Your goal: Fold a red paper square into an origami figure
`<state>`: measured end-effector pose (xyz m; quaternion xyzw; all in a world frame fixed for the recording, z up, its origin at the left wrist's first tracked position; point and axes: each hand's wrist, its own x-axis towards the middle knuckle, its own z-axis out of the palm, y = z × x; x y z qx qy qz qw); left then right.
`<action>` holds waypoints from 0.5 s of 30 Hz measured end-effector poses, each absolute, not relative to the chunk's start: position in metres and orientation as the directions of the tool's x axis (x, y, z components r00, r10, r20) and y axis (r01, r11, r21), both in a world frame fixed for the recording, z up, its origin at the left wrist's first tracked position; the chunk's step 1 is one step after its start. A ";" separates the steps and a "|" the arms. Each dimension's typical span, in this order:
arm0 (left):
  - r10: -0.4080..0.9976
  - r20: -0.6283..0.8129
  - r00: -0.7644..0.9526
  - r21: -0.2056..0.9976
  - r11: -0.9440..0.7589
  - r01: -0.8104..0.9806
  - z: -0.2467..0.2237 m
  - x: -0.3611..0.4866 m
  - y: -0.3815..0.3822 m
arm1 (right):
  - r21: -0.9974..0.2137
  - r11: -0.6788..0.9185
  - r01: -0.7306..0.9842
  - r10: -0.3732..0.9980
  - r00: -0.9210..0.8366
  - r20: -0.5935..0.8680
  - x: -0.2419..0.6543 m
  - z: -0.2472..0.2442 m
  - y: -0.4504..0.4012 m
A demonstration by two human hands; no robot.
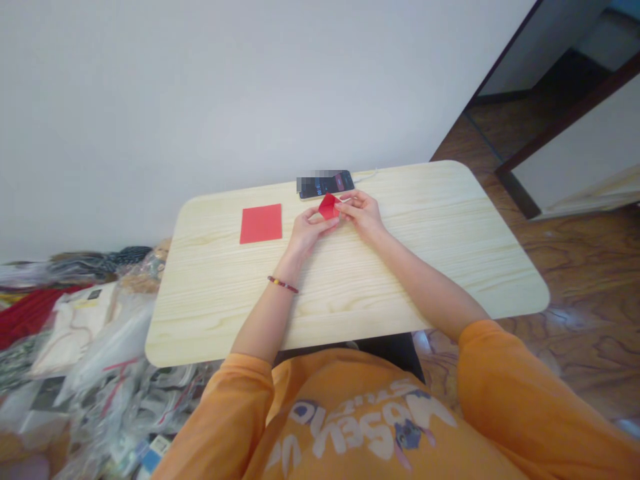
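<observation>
Orange T-shirt [360,427] w/ white lettering and a cartoon print is nearest, by the pale wood-grain worktop [200,280] w/ rounded corners. Folding looks part-done: a small, pointed piece of folded red paper [328,205] is up btwn both hands, toward the far edge, just in front of a dark, flat rectangular phone [327,185]. Some folds prob. in; can't tell how many remain, b/c fingers hide part. Flat red paper square [261,224] lies apart, to the left, no folds visible, so prob. unworked. L hand [309,231] narrow, pinching the piece's lower left; R hand [364,212] likewise narrow, fingertips on its right edge.
</observation>
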<state>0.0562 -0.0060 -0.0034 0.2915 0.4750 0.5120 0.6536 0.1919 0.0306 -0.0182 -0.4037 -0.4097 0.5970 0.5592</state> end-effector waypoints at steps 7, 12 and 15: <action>0.960 -0.281 0.018 0.897 0.269 -0.351 -0.006 0.056 -0.006 | -0.945 -0.035 -0.325 0.999 -0.039 -0.023 0.192 -0.018 0.030; 0.962 -0.272 0.021 0.900 0.262 -0.348 -0.006 0.056 -0.007 | -0.947 -0.026 -0.319 0.999 -0.031 -0.017 0.192 -0.018 0.031; 0.963 -0.270 0.016 0.904 0.259 -0.340 -0.006 0.055 -0.007 | -0.953 -0.031 -0.302 0.999 -0.020 -0.027 0.192 -0.018 0.032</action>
